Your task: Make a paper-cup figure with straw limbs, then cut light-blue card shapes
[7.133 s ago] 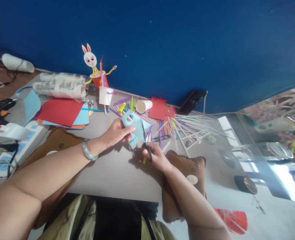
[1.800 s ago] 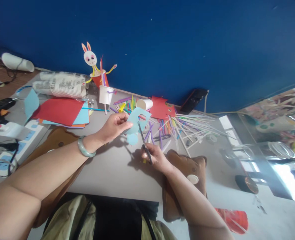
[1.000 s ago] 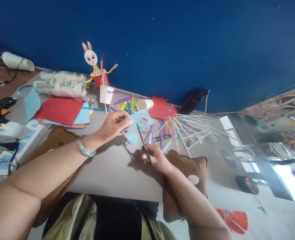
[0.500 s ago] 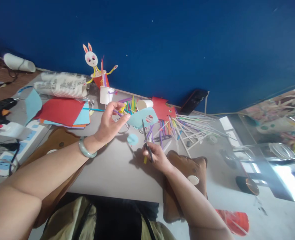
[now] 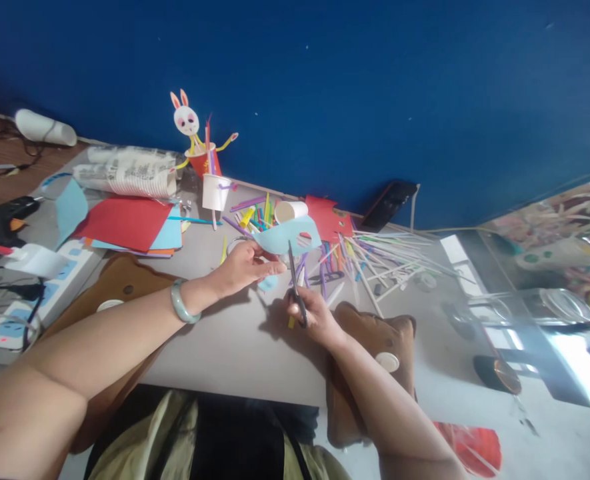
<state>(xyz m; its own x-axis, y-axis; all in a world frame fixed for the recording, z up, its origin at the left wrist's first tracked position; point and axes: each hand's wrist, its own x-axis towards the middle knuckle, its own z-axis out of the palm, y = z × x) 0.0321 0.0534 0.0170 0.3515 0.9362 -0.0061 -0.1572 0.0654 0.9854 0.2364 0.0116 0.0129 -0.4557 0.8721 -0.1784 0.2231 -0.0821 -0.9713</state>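
A light blue sheet of paper (image 5: 282, 238) with round cut-out holes is held up over the table. My left hand (image 5: 245, 267), with a pale bangle at the wrist, is closed at its lower left edge, thumb pointing right. My right hand (image 5: 315, 313) grips a pair of scissors (image 5: 293, 273), fingers around the handles. The blades point up and lie against the paper near a hole; I cannot tell how far apart they are. Below the left thumb a light blue paper disc (image 5: 268, 284) lies on the table, partly covered by the hand.
Behind the paper are a paper cup (image 5: 291, 211), red paper (image 5: 327, 220) and many pipe cleaners (image 5: 385, 257). A rabbit figure (image 5: 186, 121) stands at the back. Coloured sheets (image 5: 125, 223), a power strip (image 5: 39, 293) and a glue gun (image 5: 5, 220) sit left. Brown cushions (image 5: 369, 380) lie under both forearms.
My left hand has come down and right, from the paper's upper left edge to its lower edge, with the thumb now over the disc. The right hand and scissors have hardly moved.
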